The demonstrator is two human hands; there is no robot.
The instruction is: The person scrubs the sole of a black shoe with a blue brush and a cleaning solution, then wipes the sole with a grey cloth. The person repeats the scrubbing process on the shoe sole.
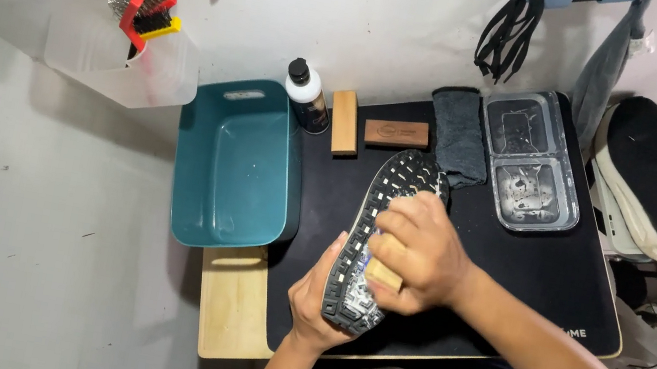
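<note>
Centrally: right hand (416, 250), grip closed on a wooden brush (385, 273), pressed to the upturned sole of a shoe (380, 221). Left hand (317, 300), grip wrapped under the shoe's heel, holding it above the black mat (530, 265) on the table (234, 312). Left of shoe: teal basin (237, 164). Beyond shoe: bottle (308, 95), two wooden brushes (396, 133), grey cloth (457, 131), two-compartment tray (530, 162).

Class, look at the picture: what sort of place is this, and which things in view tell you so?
Probably a small home shoe-cleaning station. A shoe is held sole-up over a black mat, the right hand pressing a wooden brush on it. A teal basin and more brushes in a clear tub stand nearby.
</note>
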